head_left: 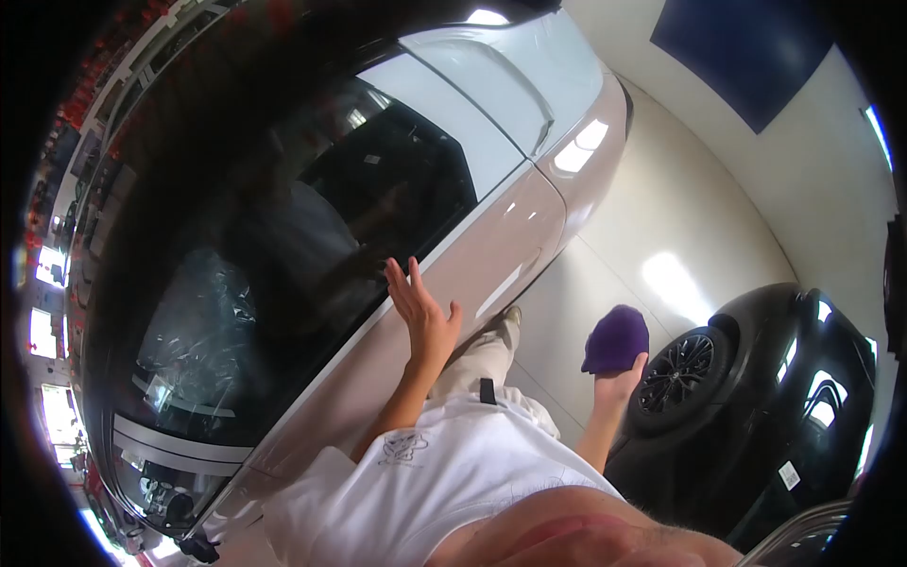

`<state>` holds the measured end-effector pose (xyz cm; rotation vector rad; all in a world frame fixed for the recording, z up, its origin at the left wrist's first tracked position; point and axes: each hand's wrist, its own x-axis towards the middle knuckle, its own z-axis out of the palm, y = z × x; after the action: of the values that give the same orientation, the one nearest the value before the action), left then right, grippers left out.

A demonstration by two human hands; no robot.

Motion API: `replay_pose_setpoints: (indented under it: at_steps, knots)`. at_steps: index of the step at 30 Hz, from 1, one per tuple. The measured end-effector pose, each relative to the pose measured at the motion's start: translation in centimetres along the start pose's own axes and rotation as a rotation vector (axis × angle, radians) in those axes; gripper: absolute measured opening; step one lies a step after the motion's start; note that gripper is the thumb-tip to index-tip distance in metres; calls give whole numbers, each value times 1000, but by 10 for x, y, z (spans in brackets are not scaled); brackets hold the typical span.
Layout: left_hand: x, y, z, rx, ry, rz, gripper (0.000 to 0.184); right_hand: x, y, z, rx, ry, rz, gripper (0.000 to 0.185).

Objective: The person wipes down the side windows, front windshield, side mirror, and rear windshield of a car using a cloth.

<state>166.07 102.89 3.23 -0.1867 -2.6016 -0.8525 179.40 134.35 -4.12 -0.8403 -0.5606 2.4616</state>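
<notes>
A folded purple cloth (619,338) is in my right hand (619,381), held out in front of my body above the floor, between the two cars. The thumb shows along the cloth's edge; the other fingers are mostly hidden. My left hand (422,312) has its fingers stretched and spread, with nothing in it. It is in front of the light-coloured car (496,236), by the lower edge of the dark side window (397,170). Whether it touches the car I cannot tell.
A black car (756,416) with a dark spoked wheel (677,373) stands close on my right. Light floor tiles (557,312) run between the cars. Ahead is a pale wall (775,161) with a dark blue panel (742,52).
</notes>
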Motion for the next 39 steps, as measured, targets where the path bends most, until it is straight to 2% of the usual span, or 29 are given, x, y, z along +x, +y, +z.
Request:
replay_pose_setpoints:
  at_steps: [4, 7, 10, 13, 15, 19, 22, 24, 26, 28, 29, 31, 33, 35, 36, 37, 39]
  knots:
    - [18, 4, 44, 82, -61, -92, 101, 28, -3, 25, 9, -86, -35, 61]
    - [25, 1, 77, 239, -13, -155, 101, 43, -11, 62, -12, -139, 1, 60]
    - [31, -5, 100, 415, 12, -192, 95, 80, -26, 107, -88, -23, 13, 60]
    - [29, -14, 116, 624, 58, -202, 81, 131, -30, 155, -231, 0, -84, 60]
    - [32, -14, 122, 619, 146, -182, 80, 169, -30, 185, -382, -111, -140, 64]
    - [35, -19, 138, 761, 128, -315, 79, 246, 3, 283, -752, -153, -357, 66]
    - [39, -12, 149, 701, 325, -355, 74, 253, 22, 357, -756, -392, -340, 59]
    - [45, -24, 159, 691, 515, -308, 72, 233, 39, 398, -869, -445, -210, 52]
    - [45, -22, 159, 675, 514, -303, 70, 193, 62, 423, -937, -691, -262, 53]
    - [41, -21, 152, 610, 510, -276, 68, 177, 77, 428, -948, -1109, -686, 64]
    - [38, -22, 151, 630, 514, -271, 68, 174, 80, 432, -1014, -1242, -937, 71]
    - [31, -27, 148, 603, 451, -280, 68, 176, 96, 427, -1058, -1264, -1073, 70]
    - [31, -29, 146, 571, 481, -228, 67, 202, 107, 425, -1070, -1235, -1172, 66]
    - [35, -21, 148, 535, 497, -282, 66, 230, 103, 431, -1135, -1224, -1563, 60]
    - [35, -20, 148, 542, 481, -312, 67, 241, 95, 435, -1177, -1232, -1552, 60]
    - [36, -16, 150, 559, 487, -317, 67, 251, 85, 439, -1143, -1330, -1341, 63]
    - [40, -1, 153, 391, 475, -491, 69, 288, 71, 453, -1011, -1334, -1224, 65]
